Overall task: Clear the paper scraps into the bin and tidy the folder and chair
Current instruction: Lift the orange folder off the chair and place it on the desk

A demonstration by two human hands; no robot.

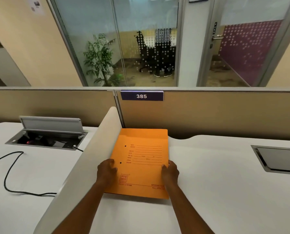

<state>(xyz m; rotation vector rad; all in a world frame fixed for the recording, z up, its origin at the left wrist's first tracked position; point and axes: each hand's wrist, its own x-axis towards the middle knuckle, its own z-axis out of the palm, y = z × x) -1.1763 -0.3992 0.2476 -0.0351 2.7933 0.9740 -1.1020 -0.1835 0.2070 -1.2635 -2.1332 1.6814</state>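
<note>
Orange folder (141, 159) lies on the white desk (216, 183), long axis running away from the person toward the tan partition (208, 112); the far short edge sits at the desk's back edge, the near short edge closest to the body. Printed face up, text reading upright from the person's side: ruled form lines beyond the fingertips, a red boxed logo and a line of lettering nearer than the fingers. Two punched holes run along its left long edge, one beyond the left fingers, one just beside them. Material looks like matte card, flat, rectangular, corners square; near edge seems slightly lifted off the desk, a thin shadow beneath it. Left hand (106, 171) grips the left long edge, fingers curled over onto the top face, thumb hidden. Right hand (170, 173) holds the right long edge, fingers bent onto the face, pinching the card; thumb not visible. Folder spans the gap between both hands. Just left of the left fingers rises a curved white divider panel (93, 157), smooth, rounded top, the folder's left edge close against it. Further left of it: a black cable (11, 174) looping on the neighbouring desk and an open metal cable hatch (48, 134), lid tilted up. Right of the right fingers, well apart, a closed grey hatch (279, 157). Beyond the fingertips, on the partition, a dark plate reading 385 (141, 96).
</note>
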